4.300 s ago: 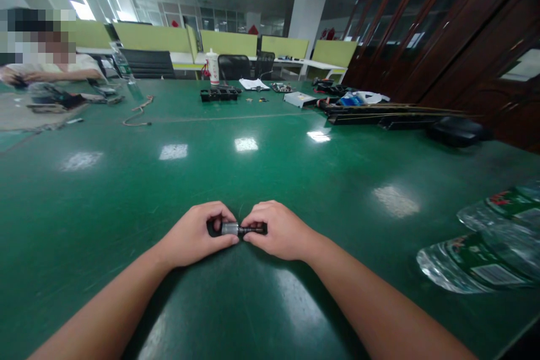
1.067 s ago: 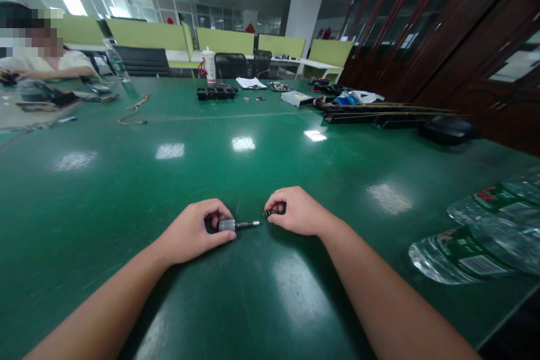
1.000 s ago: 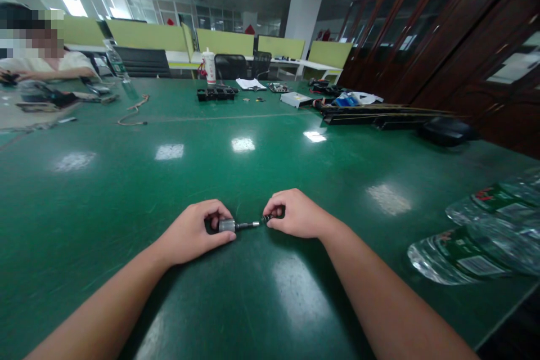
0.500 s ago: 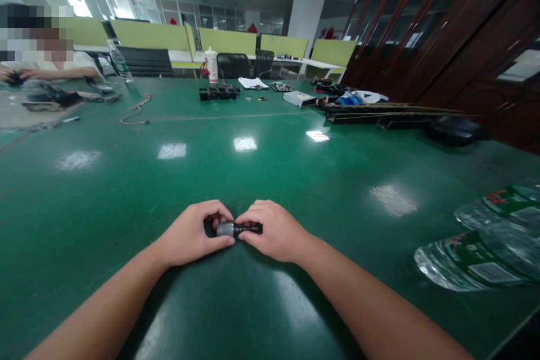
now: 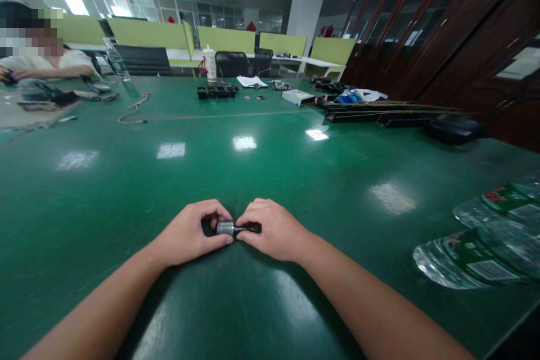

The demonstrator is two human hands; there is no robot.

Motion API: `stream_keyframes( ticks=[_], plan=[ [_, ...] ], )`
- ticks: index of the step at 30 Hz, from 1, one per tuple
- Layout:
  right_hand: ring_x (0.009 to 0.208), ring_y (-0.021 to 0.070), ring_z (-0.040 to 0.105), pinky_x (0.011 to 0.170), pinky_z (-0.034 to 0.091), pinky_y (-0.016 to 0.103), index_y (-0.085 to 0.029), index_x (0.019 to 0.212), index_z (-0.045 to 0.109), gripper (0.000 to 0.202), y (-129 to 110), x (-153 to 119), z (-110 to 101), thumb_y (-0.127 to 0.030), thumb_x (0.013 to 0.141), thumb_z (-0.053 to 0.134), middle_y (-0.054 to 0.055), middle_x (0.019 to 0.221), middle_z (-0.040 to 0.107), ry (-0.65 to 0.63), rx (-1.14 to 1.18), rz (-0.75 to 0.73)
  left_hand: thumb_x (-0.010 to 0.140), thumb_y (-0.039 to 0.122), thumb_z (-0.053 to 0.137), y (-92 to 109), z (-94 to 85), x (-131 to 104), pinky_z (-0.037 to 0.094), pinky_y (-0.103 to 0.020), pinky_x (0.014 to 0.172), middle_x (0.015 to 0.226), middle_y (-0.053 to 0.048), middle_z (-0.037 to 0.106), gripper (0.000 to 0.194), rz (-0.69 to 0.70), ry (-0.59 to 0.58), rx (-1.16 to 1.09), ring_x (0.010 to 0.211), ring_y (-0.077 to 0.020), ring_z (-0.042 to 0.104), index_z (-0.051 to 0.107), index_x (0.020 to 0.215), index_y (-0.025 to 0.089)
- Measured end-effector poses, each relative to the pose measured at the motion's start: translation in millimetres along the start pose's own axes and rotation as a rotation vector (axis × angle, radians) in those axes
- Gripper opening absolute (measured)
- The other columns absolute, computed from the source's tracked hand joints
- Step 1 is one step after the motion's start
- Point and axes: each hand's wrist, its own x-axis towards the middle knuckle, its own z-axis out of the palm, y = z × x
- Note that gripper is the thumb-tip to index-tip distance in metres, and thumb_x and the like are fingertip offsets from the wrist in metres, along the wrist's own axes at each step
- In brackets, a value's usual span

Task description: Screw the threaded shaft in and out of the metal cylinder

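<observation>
Between my hands, low over the green table, lies a small metal cylinder with a thin dark shaft, turned sideways. It looks like a little motor, but its exact kind is unclear. My left hand is closed, thumb and fingers gripping the cylinder's grey body at its left end. From the other side, my right hand pinches the dark shaft with thumb and forefinger. The fingertips of both hands are nearly touching. My palms hide parts of both ends.
Plastic water bottles lie at the right. Farther back are black rails, a silver box, a black frame-like part, a white tumbler and a cord. Another person sits at the far left.
The view has shifted very slightly. Both hands keep their grip on the metal cylinder and its shaft, in nearly the same place.
</observation>
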Motion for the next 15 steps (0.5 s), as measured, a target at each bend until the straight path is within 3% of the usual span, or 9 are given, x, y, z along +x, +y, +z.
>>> stream_keyframes(
  ticks=[15],
  plan=[
    [0.083,0.0168,0.058,0.080,0.041,0.030,-0.021,0.094,0.073,0.013,-0.2,-0.4,-0.2,-0.023,0.082,0.068,0.003,0.085,0.070,0.005,-0.001,0.003,0.078,0.031,0.068,0.2,0.7,-0.2,0.043,-0.025,0.066,0.077,0.000,0.061,0.015,0.021,0.006,-0.029,0.071,-0.0153,0.057,0.063,0.083,0.018]
  ],
)
